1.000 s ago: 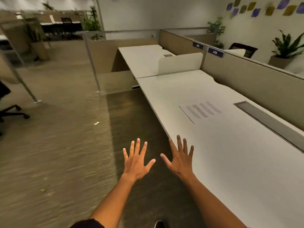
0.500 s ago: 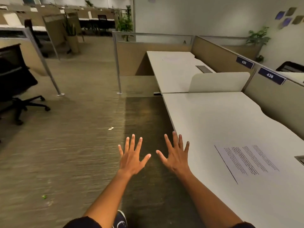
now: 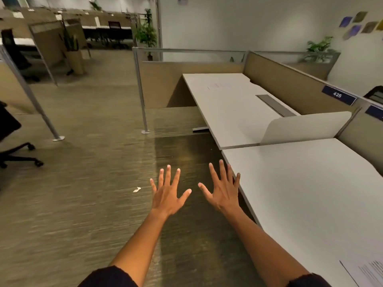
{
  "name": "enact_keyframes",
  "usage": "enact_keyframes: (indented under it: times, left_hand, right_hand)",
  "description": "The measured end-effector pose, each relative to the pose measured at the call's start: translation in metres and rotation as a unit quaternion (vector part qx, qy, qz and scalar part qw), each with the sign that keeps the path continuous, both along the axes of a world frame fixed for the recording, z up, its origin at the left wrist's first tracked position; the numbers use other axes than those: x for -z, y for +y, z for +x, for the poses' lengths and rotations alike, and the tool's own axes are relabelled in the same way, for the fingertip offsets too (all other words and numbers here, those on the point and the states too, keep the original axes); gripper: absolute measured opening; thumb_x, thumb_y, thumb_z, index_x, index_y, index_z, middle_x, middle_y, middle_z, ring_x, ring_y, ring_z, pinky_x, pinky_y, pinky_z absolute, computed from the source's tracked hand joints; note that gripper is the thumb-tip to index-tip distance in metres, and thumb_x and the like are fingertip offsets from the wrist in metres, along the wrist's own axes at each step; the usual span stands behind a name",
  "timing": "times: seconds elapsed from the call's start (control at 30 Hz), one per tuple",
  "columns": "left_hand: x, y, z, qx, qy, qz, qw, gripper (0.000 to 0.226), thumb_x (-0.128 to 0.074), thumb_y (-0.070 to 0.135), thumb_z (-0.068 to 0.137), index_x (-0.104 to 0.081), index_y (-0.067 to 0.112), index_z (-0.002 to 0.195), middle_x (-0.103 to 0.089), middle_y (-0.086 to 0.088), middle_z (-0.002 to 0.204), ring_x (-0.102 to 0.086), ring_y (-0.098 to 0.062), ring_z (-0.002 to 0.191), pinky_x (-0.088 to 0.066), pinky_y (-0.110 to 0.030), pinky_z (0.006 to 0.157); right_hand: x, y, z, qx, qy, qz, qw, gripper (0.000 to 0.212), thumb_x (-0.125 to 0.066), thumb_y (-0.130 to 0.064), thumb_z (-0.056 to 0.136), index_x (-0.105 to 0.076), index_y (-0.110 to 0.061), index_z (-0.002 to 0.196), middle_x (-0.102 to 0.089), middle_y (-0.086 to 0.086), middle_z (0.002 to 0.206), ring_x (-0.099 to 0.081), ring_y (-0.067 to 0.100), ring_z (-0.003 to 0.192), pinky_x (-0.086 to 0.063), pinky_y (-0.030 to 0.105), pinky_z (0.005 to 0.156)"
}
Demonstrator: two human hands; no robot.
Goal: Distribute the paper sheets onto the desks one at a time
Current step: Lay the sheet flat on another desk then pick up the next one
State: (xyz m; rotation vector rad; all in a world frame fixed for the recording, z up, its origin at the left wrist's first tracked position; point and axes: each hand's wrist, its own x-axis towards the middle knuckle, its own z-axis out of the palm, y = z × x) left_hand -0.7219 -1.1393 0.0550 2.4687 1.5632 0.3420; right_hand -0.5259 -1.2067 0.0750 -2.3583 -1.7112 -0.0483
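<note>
My left hand [image 3: 168, 192] and my right hand [image 3: 224, 190] are stretched out in front of me over the carpet, fingers spread, both holding nothing. The right hand hovers just left of the near white desk [image 3: 306, 189]. A printed paper sheet [image 3: 366, 272] lies on that desk at the bottom right corner of the view, cut off by the frame. On the far white desk [image 3: 234, 112], a second sheet [image 3: 219, 85] shows faintly near its back edge.
A low white divider [image 3: 304, 127] separates the two desks. Tan partitions with a label 435 [image 3: 338, 95] run behind them. A metal post [image 3: 142, 96] stands at the aisle, and a black office chair [image 3: 12, 141] at the left. A paper scrap [image 3: 136, 189] lies on the carpet.
The view has moved forward along the desks and turned left. The printed sheet on the near desk has slid from mid-right to the bottom right corner. Both hands stay spread and empty.
</note>
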Motion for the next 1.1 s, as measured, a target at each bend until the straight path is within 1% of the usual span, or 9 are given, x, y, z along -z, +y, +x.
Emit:
enact_keyframes:
  times: [0.27,0.4,0.6,0.73,0.9,1.1]
  left_hand:
    - [0.017,0.169,0.017,0.003,0.011,-0.019,1.000,0.086,-0.027,0.077,0.084,0.000,0.034,0.153,0.016,-0.004,0.162,0.014,-0.028,0.149,0.006,-0.064,0.114]
    - [0.028,0.266,0.044,0.004,0.029,-0.024,0.999,0.086,-0.026,0.077,0.083,0.001,0.034,0.153,0.016,-0.004,0.162,0.014,-0.029,0.149,0.005,-0.064,0.115]
    - [0.014,0.417,0.100,0.001,0.022,-0.017,1.000,0.086,-0.026,0.077,0.084,0.001,0.034,0.153,0.016,-0.005,0.162,0.015,-0.029,0.149,0.005,-0.064,0.116]
    - [0.004,0.499,0.125,-0.007,0.014,-0.013,1.000,0.086,-0.027,0.076,0.085,0.000,0.033,0.153,0.016,-0.006,0.162,0.013,-0.030,0.149,0.003,-0.064,0.115]
    - [0.022,0.606,0.155,-0.004,0.023,-0.036,0.999,0.086,-0.025,0.077,0.083,0.000,0.033,0.153,0.015,-0.006,0.162,0.012,-0.029,0.149,0.003,-0.064,0.116]
    - [0.040,0.758,0.195,0.039,0.027,-0.045,0.998,0.090,-0.019,0.079,0.079,-0.002,0.032,0.153,0.013,-0.008,0.163,0.010,-0.030,0.150,0.001,-0.065,0.116]
  right_hand:
    - [0.020,0.174,0.023,-0.001,0.014,-0.022,1.000,0.081,-0.013,-0.081,0.084,0.008,-0.040,0.151,0.021,0.002,0.161,0.018,0.029,0.149,0.008,0.060,0.116]
    - [0.033,0.273,0.054,0.007,0.043,-0.019,0.999,0.081,-0.015,-0.081,0.085,0.005,-0.040,0.152,0.018,0.003,0.162,0.015,0.030,0.149,0.008,0.061,0.115]
    - [0.025,0.428,0.115,0.013,0.032,-0.026,0.999,0.082,-0.013,-0.082,0.083,0.009,-0.041,0.151,0.022,0.002,0.161,0.018,0.029,0.149,0.009,0.061,0.116]
    - [0.016,0.513,0.143,0.009,0.026,-0.023,0.999,0.083,-0.016,-0.082,0.083,0.006,-0.041,0.152,0.022,0.000,0.161,0.019,0.029,0.148,0.015,0.061,0.114]
    - [0.024,0.612,0.171,0.024,0.019,-0.035,0.999,0.084,-0.015,-0.084,0.082,0.006,-0.042,0.152,0.023,-0.001,0.161,0.020,0.028,0.148,0.012,0.062,0.116]
    - [0.041,0.742,0.205,0.060,0.018,-0.043,0.997,0.085,-0.014,-0.085,0.080,0.007,-0.042,0.151,0.026,-0.002,0.160,0.022,0.028,0.148,0.012,0.063,0.116]
